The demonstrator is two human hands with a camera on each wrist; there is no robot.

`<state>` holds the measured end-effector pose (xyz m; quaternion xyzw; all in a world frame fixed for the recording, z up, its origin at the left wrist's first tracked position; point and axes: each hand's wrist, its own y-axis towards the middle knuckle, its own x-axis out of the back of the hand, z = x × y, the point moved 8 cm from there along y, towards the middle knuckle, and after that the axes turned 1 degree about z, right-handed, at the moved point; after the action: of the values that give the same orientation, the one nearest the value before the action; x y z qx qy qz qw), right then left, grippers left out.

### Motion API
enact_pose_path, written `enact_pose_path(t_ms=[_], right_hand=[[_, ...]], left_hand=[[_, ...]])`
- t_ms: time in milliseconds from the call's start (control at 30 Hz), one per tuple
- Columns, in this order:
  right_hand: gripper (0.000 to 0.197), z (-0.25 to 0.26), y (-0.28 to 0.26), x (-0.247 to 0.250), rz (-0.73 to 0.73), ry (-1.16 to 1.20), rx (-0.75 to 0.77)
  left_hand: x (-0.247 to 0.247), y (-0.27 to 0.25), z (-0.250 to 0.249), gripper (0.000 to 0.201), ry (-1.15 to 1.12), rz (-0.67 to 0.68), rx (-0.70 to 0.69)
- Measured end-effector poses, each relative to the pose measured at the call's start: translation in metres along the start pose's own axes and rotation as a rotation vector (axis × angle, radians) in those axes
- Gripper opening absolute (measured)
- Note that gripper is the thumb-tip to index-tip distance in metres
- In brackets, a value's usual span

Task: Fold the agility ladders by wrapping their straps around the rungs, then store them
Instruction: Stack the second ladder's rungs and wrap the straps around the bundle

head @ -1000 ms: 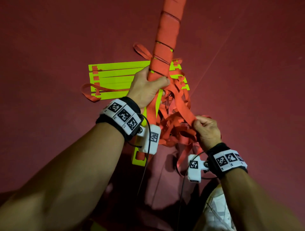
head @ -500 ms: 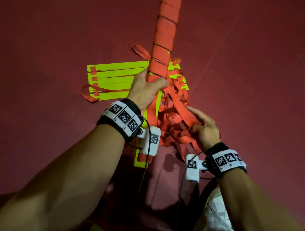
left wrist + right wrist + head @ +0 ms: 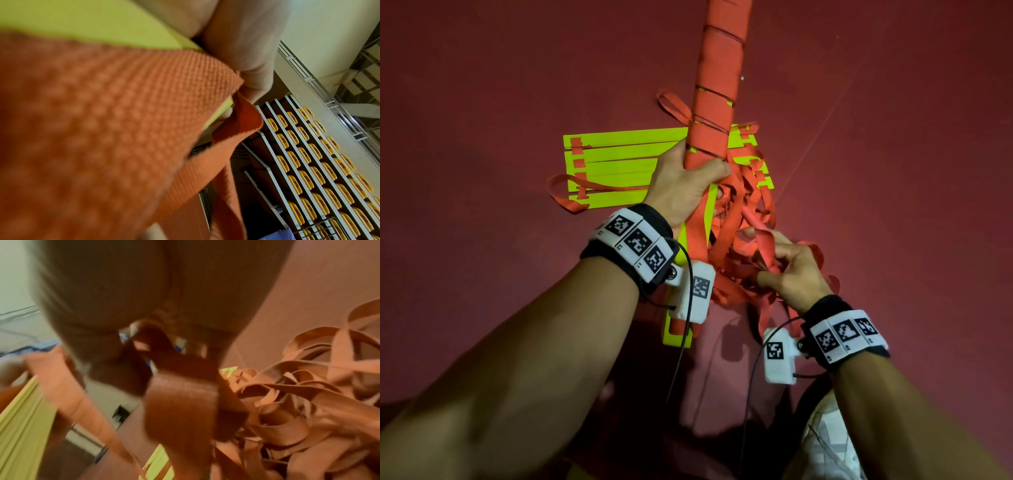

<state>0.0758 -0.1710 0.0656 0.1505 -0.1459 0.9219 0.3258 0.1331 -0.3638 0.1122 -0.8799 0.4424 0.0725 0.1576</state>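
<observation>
My left hand [image 3: 690, 186] grips a bundle of yellow-green rungs wound in orange strap [image 3: 717, 106], which points away from me above the floor. Its bare lower end [image 3: 677, 337] shows below my left wrist. In the left wrist view the strap [image 3: 115, 138] and rung [image 3: 86, 24] fill the frame next to my fingers [image 3: 244, 53]. My right hand [image 3: 789, 270] pinches a loose orange strap [image 3: 763, 245] from the tangle [image 3: 739, 219] hanging off the bundle. The right wrist view shows that strap [image 3: 180, 404] coming out of my curled fingers.
A second ladder, flat yellow-green rungs [image 3: 619, 164] with orange straps, lies on the dark red floor [image 3: 482, 85] beyond my left hand. A white shoe [image 3: 832, 448] stands at the bottom right. Rows of yellow seats [image 3: 318, 162] show in the left wrist view.
My right hand let go of the strap, opened over the tangle, and now pinches a strap loop again, a little lower and to the right. The left hand kept its grip on the bundle.
</observation>
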Motion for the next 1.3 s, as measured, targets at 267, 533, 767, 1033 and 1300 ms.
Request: enact_pose_path(t_ms=[267,533,767,1033,1300], right_hand=[[0.017,-0.022,0.000,-0.006,-0.081,0.006,-0.205],[0.056,-0.081,-0.025,0.016,-0.042,-0.425,-0.504],[0.062,0.038,0.009,0.001,-0.152,-0.038,0.091],[0.025,0.052,0.020,0.017,-0.332,-0.019,0.155],[0.014,0.039,0.021,-0.008,-0.052,0.252,0.051]], left_hand=[[0.001,-0.002,-0.007,0.017,-0.003,0.000,-0.020],[0.008,0.002,-0.014,0.015,-0.026,-0.032,-0.026],[-0.009,-0.006,-0.008,0.022,-0.001,0.041,-0.018],[-0.009,-0.006,-0.009,0.019,-0.011,0.068,-0.022],[-0.006,-0.006,-0.006,0.014,-0.001,0.053,-0.001]])
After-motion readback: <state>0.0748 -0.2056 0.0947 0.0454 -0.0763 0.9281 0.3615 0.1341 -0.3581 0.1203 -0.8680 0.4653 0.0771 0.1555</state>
